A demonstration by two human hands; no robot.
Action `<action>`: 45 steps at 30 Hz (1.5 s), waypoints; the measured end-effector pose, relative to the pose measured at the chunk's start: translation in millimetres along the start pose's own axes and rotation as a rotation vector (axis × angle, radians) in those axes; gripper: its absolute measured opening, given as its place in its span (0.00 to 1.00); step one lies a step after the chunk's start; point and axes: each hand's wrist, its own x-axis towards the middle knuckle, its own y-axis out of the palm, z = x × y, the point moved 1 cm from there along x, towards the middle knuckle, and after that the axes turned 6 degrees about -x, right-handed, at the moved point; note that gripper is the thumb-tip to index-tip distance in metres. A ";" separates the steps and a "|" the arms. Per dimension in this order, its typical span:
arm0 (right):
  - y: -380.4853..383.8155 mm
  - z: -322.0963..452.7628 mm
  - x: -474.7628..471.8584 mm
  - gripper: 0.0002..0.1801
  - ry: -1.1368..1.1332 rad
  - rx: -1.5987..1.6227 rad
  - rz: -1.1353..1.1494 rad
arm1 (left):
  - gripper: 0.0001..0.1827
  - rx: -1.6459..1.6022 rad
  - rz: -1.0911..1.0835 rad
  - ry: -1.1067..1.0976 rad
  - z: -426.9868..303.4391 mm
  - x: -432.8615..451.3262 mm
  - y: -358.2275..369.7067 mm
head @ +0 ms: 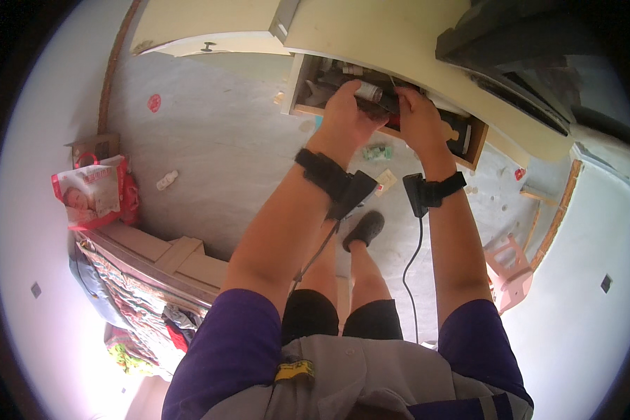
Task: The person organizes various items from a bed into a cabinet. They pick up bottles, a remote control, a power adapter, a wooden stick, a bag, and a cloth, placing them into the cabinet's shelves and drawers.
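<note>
Both of my hands reach into an open wooden drawer (478,144) in the cream cabinet (357,29). My left hand (346,115) is at the drawer's middle, its thumb beside a pale cylindrical container (368,92); whether it grips the container or a dark thing below it cannot be told. Just to the right, my right hand (420,110) has its thumb and fingers pinched together by a thin light-coloured item (392,81), whose kind is unclear. Jumbled dark items fill the drawer around both hands, and something red shows between them. A pale cut-out shape (452,131) lies at its right end.
A dark television-like object (509,63) stands on the cabinet at right. Below on the grey floor lie a green packet (378,153) and a white bottle (167,180). A red-and-white bag (92,191) stands near the bed (152,257) at left; a pink stool (512,278) is at right.
</note>
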 end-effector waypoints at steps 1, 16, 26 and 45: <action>2.8 2.2 -0.9 0.11 -0.040 -0.001 0.001 | 0.15 -0.012 0.032 -0.074 -4.7 0.5 -0.8; 24.6 35.7 5.8 0.23 -0.044 -0.082 0.021 | 0.20 2.538 0.392 1.031 -21.3 -51.9 -32.5; 25.9 12.1 -4.7 0.16 0.246 -0.056 0.211 | 0.12 2.402 0.439 0.880 -35.7 -36.2 -25.3; 24.7 62.3 23.3 0.16 0.501 0.536 0.338 | 0.13 2.159 -0.010 0.890 -47.1 -36.0 -2.2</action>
